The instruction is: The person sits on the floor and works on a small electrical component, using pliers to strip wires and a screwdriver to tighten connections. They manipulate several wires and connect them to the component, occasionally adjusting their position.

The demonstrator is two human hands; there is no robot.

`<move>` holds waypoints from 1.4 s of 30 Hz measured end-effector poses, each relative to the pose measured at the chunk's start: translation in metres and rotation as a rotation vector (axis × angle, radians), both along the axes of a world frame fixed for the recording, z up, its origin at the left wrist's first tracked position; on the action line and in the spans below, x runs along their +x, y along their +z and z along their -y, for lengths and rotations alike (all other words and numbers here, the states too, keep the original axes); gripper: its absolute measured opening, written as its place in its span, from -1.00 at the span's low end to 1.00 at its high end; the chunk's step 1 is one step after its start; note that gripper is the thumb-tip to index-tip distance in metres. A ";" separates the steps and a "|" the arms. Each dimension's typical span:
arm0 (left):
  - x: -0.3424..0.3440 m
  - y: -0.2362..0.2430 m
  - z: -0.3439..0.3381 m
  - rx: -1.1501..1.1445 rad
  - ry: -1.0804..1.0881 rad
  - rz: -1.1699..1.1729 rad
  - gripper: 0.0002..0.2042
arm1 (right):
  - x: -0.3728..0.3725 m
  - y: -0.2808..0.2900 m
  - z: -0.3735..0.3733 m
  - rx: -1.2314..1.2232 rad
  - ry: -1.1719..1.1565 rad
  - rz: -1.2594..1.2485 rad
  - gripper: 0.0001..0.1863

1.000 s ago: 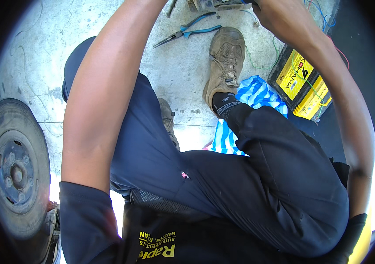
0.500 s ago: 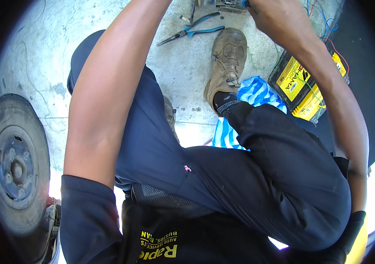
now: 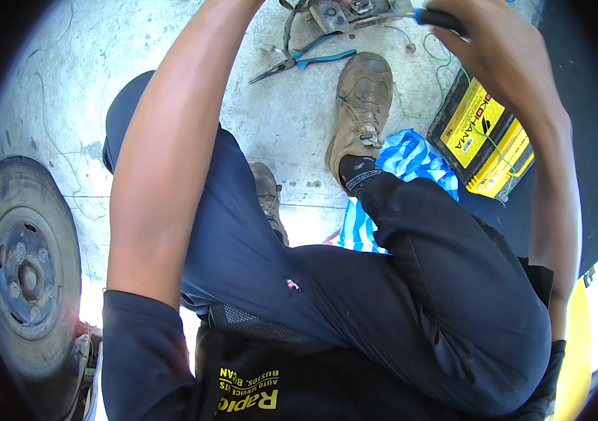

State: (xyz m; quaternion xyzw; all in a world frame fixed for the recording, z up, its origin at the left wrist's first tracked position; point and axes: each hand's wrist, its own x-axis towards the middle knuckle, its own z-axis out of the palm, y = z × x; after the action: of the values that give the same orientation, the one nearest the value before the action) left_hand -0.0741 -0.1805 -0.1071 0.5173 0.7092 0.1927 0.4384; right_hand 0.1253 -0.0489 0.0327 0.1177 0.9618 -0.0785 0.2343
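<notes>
Right hand gripping black-and-blue-handled screwdriver-like tool, shaft at worn grey metal assembly by blue-handled steel pliers; likely prying or screwing step, next calls for steady tip; left hand out of frame, can't tell

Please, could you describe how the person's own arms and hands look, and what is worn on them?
The left arm and right arm are bare below short dark sleeves. The right hand wears no glove. No watch or bracelet shows. The left hand is outside the picture.
</notes>
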 end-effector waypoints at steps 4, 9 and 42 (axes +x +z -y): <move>-0.003 0.007 0.003 0.153 -0.020 0.046 -0.44 | 0.049 -0.007 -0.015 -0.064 -0.209 -0.031 -0.72; 0.002 0.016 0.006 0.110 0.059 0.177 -0.47 | 0.104 -0.087 -0.001 -0.315 -0.637 0.018 -0.66; 0.032 0.005 -0.003 0.068 0.052 -0.049 -0.54 | 0.022 -0.154 0.017 -0.695 -0.772 -0.902 -0.74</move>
State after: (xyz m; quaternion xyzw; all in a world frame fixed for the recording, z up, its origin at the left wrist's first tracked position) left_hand -0.0425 -0.1775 -0.1018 0.5177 0.7262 0.2152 0.3978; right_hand 0.1471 -0.0657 -0.1211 0.3257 0.7735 -0.5018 -0.2096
